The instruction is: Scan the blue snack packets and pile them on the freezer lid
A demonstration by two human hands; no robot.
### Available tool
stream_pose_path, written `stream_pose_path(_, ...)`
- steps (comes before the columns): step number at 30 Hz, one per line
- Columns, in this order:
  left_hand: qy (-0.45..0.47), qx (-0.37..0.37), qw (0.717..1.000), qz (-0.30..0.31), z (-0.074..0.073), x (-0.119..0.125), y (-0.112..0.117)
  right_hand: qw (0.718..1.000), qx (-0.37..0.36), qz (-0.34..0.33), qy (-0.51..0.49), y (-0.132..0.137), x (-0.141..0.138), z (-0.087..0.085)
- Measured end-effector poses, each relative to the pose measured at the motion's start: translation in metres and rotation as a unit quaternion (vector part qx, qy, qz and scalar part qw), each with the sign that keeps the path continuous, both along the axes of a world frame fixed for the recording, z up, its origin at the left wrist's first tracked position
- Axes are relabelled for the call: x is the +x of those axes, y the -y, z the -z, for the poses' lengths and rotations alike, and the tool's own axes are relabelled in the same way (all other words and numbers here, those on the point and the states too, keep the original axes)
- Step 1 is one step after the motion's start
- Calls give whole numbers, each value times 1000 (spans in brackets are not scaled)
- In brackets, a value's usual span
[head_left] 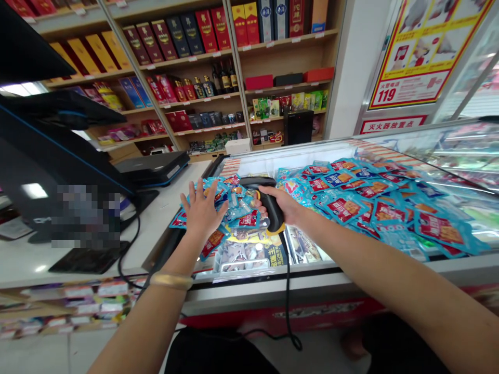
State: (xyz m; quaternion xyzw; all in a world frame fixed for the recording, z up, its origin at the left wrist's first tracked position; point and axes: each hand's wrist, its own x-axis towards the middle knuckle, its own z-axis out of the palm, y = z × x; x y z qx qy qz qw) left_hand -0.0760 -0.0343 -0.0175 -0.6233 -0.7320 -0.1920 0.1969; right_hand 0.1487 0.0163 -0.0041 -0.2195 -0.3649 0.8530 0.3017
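Gripped in my right hand (286, 206) is a black and yellow barcode scanner (273, 208), its head pointing left over the glass top of a chest freezer (249, 280). Its black cable (287, 296) hangs down over the freezer's front edge. My left hand (203, 208) has its fingers spread, palm down, on or just above a small pile of blue snack packets (247, 218); whether it touches them I cannot tell. A larger heap of blue and red snack packets (346, 208) lies on the glass to the right of the scanner.
A checkout counter (163, 208) with a black point-of-sale terminal (58, 156) and a flat black device (152, 167) adjoins the freezer on the left. Behind stand shelves (195, 57) of boxed goods and bottles. A fire notice (421, 57) hangs at right.
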Motion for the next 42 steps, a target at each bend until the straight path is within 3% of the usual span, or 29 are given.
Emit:
stream_pose_path(4,-4,25,994,103,-8,41,-4,1000,19,9,-15,6,35,-18)
stream_pose_path(9,-16,6,960,281,-8,128,-9,996,56,69,20,16,118,-26)
stream_pose_path(16,-48,-78,879,468,6,264,-1,977,71,188,68,36,251,-21)
stream_pose_path(21,-68,-150,843,512,14,320,1,966,54,225,112,51,314,-3)
stream_pose_path(27,-83,-189,854,477,16,323,-9,958,46,250,130,52,334,19)
stream_pose_path(31,-82,-195,864,456,14,309,-18,964,26,248,89,42,318,22)
stream_pose_path(42,-63,-196,889,409,14,244,-47,970,55,226,75,23,264,21)
